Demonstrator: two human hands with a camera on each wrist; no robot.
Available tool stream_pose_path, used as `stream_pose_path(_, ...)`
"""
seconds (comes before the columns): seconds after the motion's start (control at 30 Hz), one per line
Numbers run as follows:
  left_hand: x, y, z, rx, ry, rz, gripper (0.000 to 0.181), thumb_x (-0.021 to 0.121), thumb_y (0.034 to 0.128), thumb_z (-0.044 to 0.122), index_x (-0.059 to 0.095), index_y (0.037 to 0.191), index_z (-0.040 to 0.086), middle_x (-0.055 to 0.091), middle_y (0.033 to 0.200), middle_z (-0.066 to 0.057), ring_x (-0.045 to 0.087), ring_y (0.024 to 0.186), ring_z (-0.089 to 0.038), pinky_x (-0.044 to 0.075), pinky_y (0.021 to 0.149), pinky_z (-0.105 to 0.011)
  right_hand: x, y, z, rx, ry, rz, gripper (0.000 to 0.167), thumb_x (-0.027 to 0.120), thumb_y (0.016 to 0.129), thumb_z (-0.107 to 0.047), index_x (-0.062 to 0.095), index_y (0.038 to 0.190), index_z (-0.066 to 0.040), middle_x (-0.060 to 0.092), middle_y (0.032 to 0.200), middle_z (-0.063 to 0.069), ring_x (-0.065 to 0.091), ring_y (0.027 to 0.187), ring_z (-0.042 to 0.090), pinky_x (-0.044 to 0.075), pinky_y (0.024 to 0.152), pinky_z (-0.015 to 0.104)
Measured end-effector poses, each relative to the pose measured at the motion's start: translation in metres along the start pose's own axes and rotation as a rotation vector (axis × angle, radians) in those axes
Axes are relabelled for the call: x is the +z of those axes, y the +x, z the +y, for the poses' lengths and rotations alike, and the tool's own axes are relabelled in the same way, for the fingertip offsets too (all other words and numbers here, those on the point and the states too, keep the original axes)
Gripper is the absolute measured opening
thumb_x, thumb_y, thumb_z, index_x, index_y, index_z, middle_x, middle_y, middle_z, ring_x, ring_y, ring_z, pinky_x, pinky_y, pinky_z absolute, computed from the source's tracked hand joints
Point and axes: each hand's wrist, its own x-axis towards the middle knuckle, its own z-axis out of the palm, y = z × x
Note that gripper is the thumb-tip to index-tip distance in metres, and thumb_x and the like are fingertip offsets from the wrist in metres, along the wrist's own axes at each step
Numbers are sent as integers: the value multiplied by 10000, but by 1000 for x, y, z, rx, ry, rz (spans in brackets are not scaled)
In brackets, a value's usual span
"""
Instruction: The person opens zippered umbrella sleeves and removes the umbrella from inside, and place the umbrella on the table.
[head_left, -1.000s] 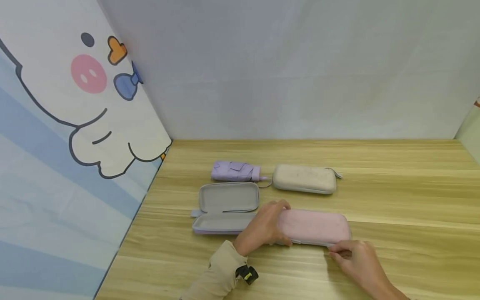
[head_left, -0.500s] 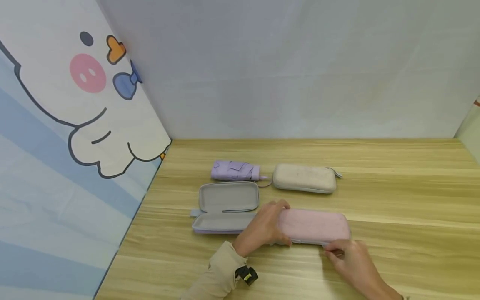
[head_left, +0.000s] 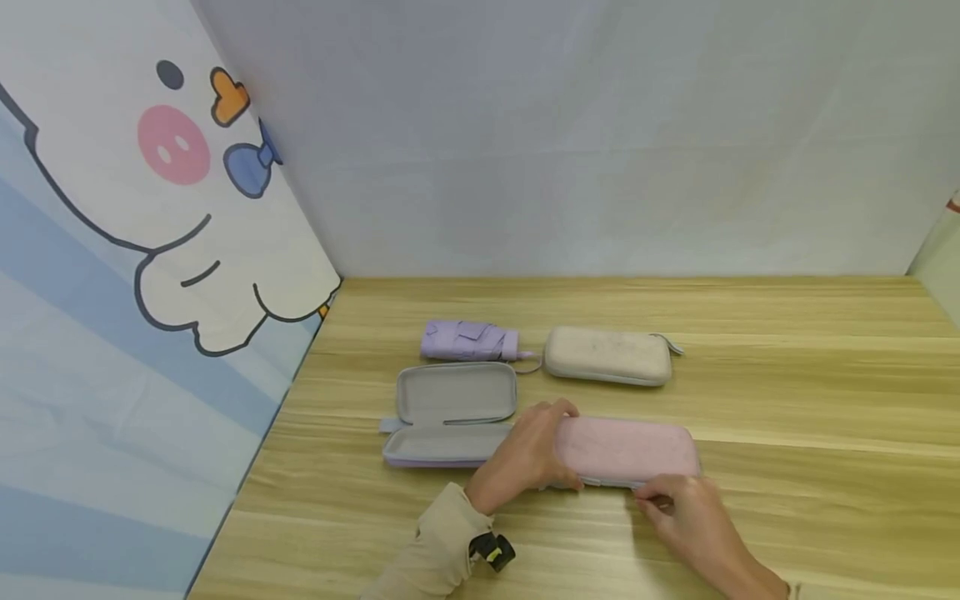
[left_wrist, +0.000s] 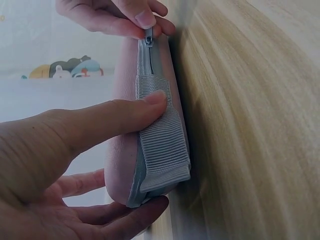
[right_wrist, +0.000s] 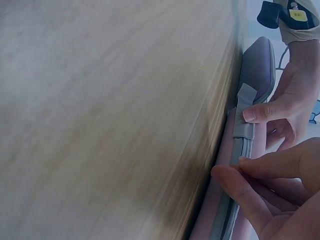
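Observation:
A pink zip case (head_left: 628,448) lies flat on the table, lid down over its base. My left hand (head_left: 528,450) grips its left end; in the left wrist view the thumb (left_wrist: 135,112) presses a grey ribbed strap (left_wrist: 164,145) on the front side. My right hand (head_left: 690,517) pinches the zip pull (left_wrist: 148,36) at the front edge, which the left wrist view shows between thumb and fingertips. In the right wrist view the grey zip (right_wrist: 225,220) runs along the case past my right fingers. Just left of the pink case, an unfolded purple case (head_left: 442,446) with grey lining is partly covered by my left hand.
Behind the purple case lies a folded lilac umbrella (head_left: 469,341) with a wrist loop. A closed cream zip case (head_left: 607,356) stands to its right, behind the pink one. A white cloth wall (head_left: 600,150) borders the table's back, a printed cloth (head_left: 105,200) its left side.
My right hand has slid left along the pink case's front edge with the zip pull, towards my left hand. The left hand and the cases keep their places.

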Motion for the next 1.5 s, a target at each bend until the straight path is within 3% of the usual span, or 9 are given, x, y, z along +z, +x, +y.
stream_pose_path(0.3, -1, 2, 0, -1, -10, -2, 801, 946, 497, 263, 565, 1186, 118, 599, 1083, -61, 547, 994, -169, 461, 840, -261, 6, 6, -9, 58, 57, -71, 191, 767, 653, 122, 716, 684, -59, 685, 682, 14, 643, 628, 126, 520, 577, 202)
stream_pose_path(0.63, -1, 3, -1, -2, -1, 11, 796, 948, 485, 249, 569, 1172, 114, 606, 1077, -62, 553, 1001, -172, 458, 849, -256, 14, 13, -14, -21, 100, -81, 179, 752, 655, 135, 716, 692, -37, 691, 685, 43, 653, 623, 140, 512, 563, 180)
stream_pose_path(0.9, -2, 5, -2, 1, -4, 26, 800, 942, 497, 237, 557, 1186, 106, 590, 1118, -76, 539, 1040, -186, 444, 897, -274, 17, 18, -12, 75, 172, -76, 185, 750, 662, 144, 712, 684, -36, 688, 680, 53, 665, 638, 164, 525, 585, 183)
stream_pose_path(1.2, -1, 7, -1, -2, -25, 42, 833, 918, 570, 238, 515, 1285, 94, 508, 1287, -107, 486, 1168, -237, 409, 984, -333, 9, 26, -10, 124, 222, -142, 140, 751, 717, 87, 711, 754, -42, 688, 713, 25, 644, 607, 117, 513, 564, 182)
stream_pose_path(1.33, -7, 6, 3, 29, -53, 61, 713, 862, 672, 312, 544, 1263, 70, 540, 1242, -99, 499, 1140, -225, 423, 961, -320, -5, 30, -14, 118, 240, -136, 119, 768, 735, 26, 713, 792, -64, 684, 735, -4, 595, 580, 58, 498, 525, 217)
stream_pose_path(1.5, -25, 8, 6, 148, -190, 77, 350, 679, 884, 227, 626, 1145, 0, 623, 1065, -94, 574, 979, -183, 488, 833, -269, -25, 35, -22, 24, 220, -45, 142, 793, 720, -5, 718, 794, -101, 672, 749, -43, 566, 584, 27, 492, 520, 225)
